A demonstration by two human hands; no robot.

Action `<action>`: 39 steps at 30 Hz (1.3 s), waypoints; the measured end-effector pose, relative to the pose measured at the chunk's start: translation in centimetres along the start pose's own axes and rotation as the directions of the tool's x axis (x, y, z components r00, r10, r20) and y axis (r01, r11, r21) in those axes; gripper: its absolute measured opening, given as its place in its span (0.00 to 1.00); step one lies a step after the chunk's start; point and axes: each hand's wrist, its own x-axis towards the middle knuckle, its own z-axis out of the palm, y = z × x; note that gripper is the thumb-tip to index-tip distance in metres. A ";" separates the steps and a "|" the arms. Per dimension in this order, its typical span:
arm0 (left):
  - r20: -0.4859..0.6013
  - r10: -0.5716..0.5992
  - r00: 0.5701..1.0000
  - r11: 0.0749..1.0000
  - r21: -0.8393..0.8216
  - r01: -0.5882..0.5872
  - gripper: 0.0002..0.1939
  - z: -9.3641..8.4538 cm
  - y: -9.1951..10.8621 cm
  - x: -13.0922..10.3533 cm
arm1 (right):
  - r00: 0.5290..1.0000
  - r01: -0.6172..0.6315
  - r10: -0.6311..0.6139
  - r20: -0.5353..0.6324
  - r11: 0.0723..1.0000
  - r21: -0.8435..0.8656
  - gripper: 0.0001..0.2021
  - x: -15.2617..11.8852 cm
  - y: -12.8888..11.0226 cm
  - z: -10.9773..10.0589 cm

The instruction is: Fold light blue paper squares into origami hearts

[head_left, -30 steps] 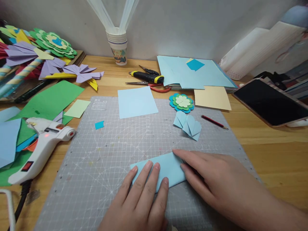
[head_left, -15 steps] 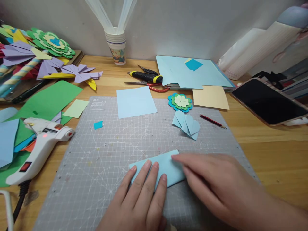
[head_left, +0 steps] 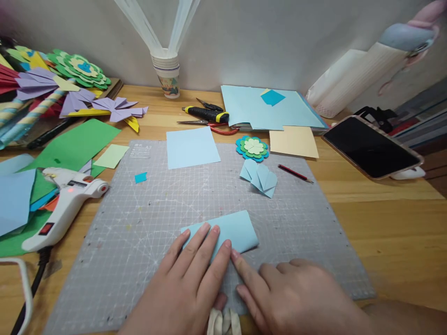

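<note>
A folded strip of light blue paper [head_left: 240,229] lies slightly tilted on the grey cutting mat [head_left: 115,260]. Flat on its left half rests my left hand [head_left: 192,274], fingers spread and pressing it down. My right hand [head_left: 289,293] points its index fingertip at the paper's near edge, beside the left index finger; its other fingers are curled, and no held object shows. Farther back on the mat are a light blue square sheet [head_left: 193,148], a layered paper flower [head_left: 253,148] and folded light blue paper hearts [head_left: 259,177].
At the left are a hot glue gun [head_left: 66,204], green paper [head_left: 80,142] and paper flowers [head_left: 115,108]. Behind the mat stand paper cups [head_left: 167,77], near scissors [head_left: 223,129] and a cutter [head_left: 206,113]. A pencil [head_left: 295,173] and phone [head_left: 373,146] are at right.
My right hand has moved from the paper's right end left and down to its near edge. My left hand stays on the paper. The camera view has shifted slightly.
</note>
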 end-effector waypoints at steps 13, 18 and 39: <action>0.075 -0.237 0.969 0.964 -0.101 0.244 0.18 -1.6 2.6 1.0 | 0.966 -0.104 0.105 0.238 0.994 -0.016 0.17 -0.1 1.4 -2.7; -0.084 -0.368 0.926 0.929 0.008 0.370 0.14 -2.4 3.3 -1.2 | 0.954 -0.131 0.125 0.273 0.991 0.005 0.15 -0.1 1.4 -3.0; 0.159 -0.772 0.616 0.598 -0.149 0.788 0.16 -2.0 0.8 -0.2 | 0.981 -0.164 0.131 0.141 0.952 0.258 0.07 1.6 3.5 -0.4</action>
